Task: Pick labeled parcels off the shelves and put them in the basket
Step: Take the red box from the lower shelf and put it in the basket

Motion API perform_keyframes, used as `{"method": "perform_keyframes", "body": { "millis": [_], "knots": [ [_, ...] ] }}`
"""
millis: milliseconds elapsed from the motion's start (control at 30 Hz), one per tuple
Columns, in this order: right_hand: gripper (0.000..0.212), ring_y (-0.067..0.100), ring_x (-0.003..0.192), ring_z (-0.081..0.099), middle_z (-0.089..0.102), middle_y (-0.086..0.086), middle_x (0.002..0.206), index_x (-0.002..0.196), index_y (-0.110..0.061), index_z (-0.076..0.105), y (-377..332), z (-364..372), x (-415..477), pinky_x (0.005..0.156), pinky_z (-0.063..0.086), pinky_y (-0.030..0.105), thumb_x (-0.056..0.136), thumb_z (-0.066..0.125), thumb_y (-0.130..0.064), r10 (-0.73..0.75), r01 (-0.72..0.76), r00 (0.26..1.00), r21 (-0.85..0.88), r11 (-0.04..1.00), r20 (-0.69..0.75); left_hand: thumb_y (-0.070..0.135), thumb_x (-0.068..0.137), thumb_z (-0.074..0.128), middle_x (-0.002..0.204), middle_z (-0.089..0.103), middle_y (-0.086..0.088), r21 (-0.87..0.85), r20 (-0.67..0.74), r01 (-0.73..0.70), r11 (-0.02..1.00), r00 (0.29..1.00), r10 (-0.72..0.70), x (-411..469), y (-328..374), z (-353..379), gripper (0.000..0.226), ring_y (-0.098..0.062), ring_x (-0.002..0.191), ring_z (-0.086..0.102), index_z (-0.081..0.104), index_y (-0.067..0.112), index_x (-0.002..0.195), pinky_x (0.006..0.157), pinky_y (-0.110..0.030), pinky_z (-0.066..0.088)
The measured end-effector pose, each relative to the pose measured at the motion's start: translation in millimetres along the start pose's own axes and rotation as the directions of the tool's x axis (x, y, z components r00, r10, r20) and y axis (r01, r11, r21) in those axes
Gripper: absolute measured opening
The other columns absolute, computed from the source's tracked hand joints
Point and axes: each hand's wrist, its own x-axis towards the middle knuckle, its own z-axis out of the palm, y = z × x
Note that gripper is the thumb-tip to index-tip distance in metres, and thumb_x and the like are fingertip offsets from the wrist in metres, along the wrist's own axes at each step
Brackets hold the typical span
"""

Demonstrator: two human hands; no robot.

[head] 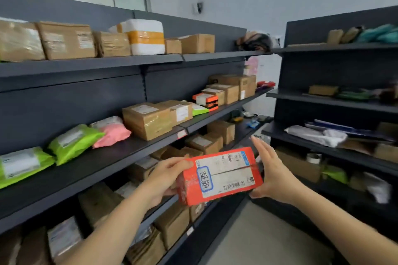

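Observation:
An orange-red parcel (pixel 219 175) with a white shipping label and a blue-outlined sticker is held up in the aisle between my hands. My left hand (pixel 165 175) grips its left end, thumb on top near the label. My right hand (pixel 272 173) presses flat against its right end with straight fingers pointing up. Labeled parcels line the dark shelves on the left: green mailers (pixel 73 142), a pink mailer (pixel 113 132), and cardboard boxes (pixel 148 119). No basket is in view.
The dark left shelving (pixel 90 161) runs along the aisle with more boxes on upper and lower levels. A second dark shelf unit (pixel 336 103) stands on the right with bags and boxes. Grey floor (pixel 258 234) lies between them.

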Motion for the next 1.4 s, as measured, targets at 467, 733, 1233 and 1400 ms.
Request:
{"method": "perform_keyframes", "body": {
  "millis": [467, 733, 1233, 1400],
  "knots": [
    [0.106, 0.01, 0.127, 0.036, 0.021, -0.012, 0.141, 0.143, -0.026, 0.021, 235, -88, -16, 0.101, 0.041, 0.027, 0.053, 0.076, -0.035, 0.363, -0.388, 0.921, -0.266, 0.882, -0.14, 0.035, 0.093, 0.055, 0.103, 0.072, -0.006, 0.114, 0.548, 0.016, 0.993, 0.833, -0.076, 220, 4, 268, 0.03, -0.024, 0.098, 0.067, 0.058, 0.02, 0.118, 0.087, -0.039, 0.052],
    [0.105, 0.015, 0.124, 0.037, 0.027, -0.008, 0.14, 0.144, -0.023, 0.022, 329, -145, -7, 0.102, 0.038, 0.027, 0.057, 0.078, -0.046, 0.542, -0.612, 0.79, -0.324, 0.722, -0.286, 0.067, 0.051, 0.078, 0.146, 0.031, 0.011, 0.254, 0.826, -0.553, 0.794, 0.55, 0.119, 326, 18, 398, 0.117, -0.008, 0.132, 0.034, 0.015, 0.038, 0.146, 0.111, -0.037, 0.034],
    [0.106, 0.016, 0.132, 0.029, 0.024, -0.004, 0.144, 0.145, -0.021, 0.022, 511, -281, -61, 0.104, 0.03, 0.027, 0.058, 0.081, -0.036, 0.581, -0.706, 0.707, -0.364, 0.607, -0.403, 0.032, 0.063, 0.085, 0.124, 0.033, 0.024, 0.082, 0.857, -0.807, 0.584, 0.357, 0.372, 371, 41, 651, 0.099, 0.006, 0.113, 0.037, 0.02, 0.036, 0.138, 0.093, -0.019, 0.038],
    [0.108, 0.013, 0.13, 0.031, 0.024, -0.005, 0.142, 0.146, -0.021, 0.021, 621, -298, -96, 0.107, 0.03, 0.024, 0.059, 0.081, -0.039, 0.658, -0.711, 0.703, -0.228, 0.665, -0.271, 0.038, 0.059, 0.085, 0.127, 0.038, 0.022, 0.192, 0.88, -0.766, 0.614, 0.411, 0.237, 391, 7, 752, 0.1, 0.002, 0.114, 0.042, 0.025, 0.034, 0.138, 0.095, -0.022, 0.041]
  ]
}}
